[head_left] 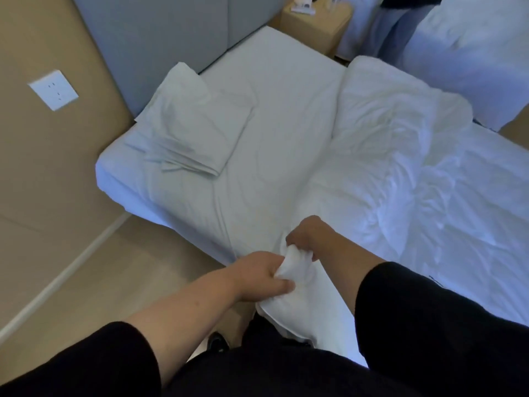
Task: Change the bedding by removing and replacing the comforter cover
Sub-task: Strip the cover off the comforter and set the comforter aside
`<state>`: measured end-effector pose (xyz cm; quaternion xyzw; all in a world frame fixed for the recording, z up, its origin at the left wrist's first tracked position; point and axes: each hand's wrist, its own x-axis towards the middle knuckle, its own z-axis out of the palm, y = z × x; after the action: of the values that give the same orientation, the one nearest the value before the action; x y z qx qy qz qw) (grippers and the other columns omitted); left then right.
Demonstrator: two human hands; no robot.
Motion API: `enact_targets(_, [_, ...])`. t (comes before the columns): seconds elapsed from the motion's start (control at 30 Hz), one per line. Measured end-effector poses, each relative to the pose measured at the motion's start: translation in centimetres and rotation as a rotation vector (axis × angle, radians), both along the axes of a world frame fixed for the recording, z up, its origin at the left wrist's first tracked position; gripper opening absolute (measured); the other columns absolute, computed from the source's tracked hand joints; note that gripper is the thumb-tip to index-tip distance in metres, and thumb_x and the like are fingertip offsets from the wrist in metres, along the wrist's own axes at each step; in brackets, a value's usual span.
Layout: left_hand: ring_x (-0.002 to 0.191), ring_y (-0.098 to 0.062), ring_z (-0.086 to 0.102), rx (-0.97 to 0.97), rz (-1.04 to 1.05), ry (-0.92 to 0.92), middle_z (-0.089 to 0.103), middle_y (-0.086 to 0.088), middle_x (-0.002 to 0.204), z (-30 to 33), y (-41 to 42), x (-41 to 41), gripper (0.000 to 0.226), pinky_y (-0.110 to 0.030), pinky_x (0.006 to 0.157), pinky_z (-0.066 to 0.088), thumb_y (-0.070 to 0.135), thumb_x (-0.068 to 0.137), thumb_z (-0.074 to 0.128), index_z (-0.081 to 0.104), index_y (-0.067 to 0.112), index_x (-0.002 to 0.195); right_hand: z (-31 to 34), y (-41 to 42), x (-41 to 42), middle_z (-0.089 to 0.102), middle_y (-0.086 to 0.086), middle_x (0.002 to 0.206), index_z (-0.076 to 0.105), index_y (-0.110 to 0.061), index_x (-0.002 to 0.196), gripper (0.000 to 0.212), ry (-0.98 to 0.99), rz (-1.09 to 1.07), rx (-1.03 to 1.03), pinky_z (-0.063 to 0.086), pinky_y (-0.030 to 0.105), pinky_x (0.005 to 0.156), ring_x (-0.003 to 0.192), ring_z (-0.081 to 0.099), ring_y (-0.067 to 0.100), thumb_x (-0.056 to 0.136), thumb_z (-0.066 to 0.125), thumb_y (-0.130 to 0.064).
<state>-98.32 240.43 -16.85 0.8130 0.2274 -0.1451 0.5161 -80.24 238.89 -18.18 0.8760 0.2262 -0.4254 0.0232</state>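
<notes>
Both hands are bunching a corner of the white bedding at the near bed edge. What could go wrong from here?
1. The left hand and right hand hold only a small bunch of the crumpled white comforter, so either grip may slip under a pull.
2. Dragging the comforter could snag the folded pale sheet stack lying beside it.

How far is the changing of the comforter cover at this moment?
Looks early to midway. Done: the comforter is bunched toward one side, baring the sheet. In hand: the left hand and right hand both grip one white corner at the bed's edge. Left: the folded linen, possibly the fresh cover, lies unopened.
</notes>
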Motion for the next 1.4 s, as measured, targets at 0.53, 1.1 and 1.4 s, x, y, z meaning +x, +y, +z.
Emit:
enact_targets(0.53, [0.086, -0.031, 0.072, -0.693, 0.363, 0.356, 0.074, -0.009, 0.104, -5.9, 18.1, 10.2, 0.08, -0.042, 0.072, 0.059, 0.083, 0.077, 0.051, 0.067, 0.015, 0.117, 0.3, 4.2, 3.9, 0.052, -0.002, 0.096, 0.039, -0.023, 0.11, 0.02, 0.07, 0.136, 0.473, 0.036, 0.019, 0.061, 0.077, 0.048, 0.008, 0.093, 0.049, -0.027])
enact_targets(1.1, [0.087, -0.023, 0.07, -0.32, 0.221, 0.083, 0.072, 0.0, 0.096, -4.9, 32.2, 17.7, 0.01, -0.035, 0.07, 0.057, 0.021, 0.094, 0.065, 0.063, 0.03, 0.096, 0.6, 17.3, -0.7, 0.058, 0.012, 0.102, 0.036, -0.021, 0.1, 0.014, -0.012, -0.076, 0.418, 0.035, 0.034, 0.071, 0.081, 0.046, 0.025, 0.092, 0.047, -0.021])
enact_targets(1.4, [0.066, -0.022, 0.064, -0.076, -0.287, 0.603, 0.068, -0.014, 0.1, -7.9, 42.6, 12.2, 0.029, -0.027, 0.055, 0.049, 0.036, 0.1, 0.055, 0.056, 0.008, 0.107, -3.6, 20.1, -6.0, 0.049, 0.014, 0.14, 0.029, -0.017, 0.149, 0.064, 0.2, -0.082, 0.113, 0.047, 0.044, 0.094, 0.121, 0.053, 0.035, 0.096, 0.055, -0.041])
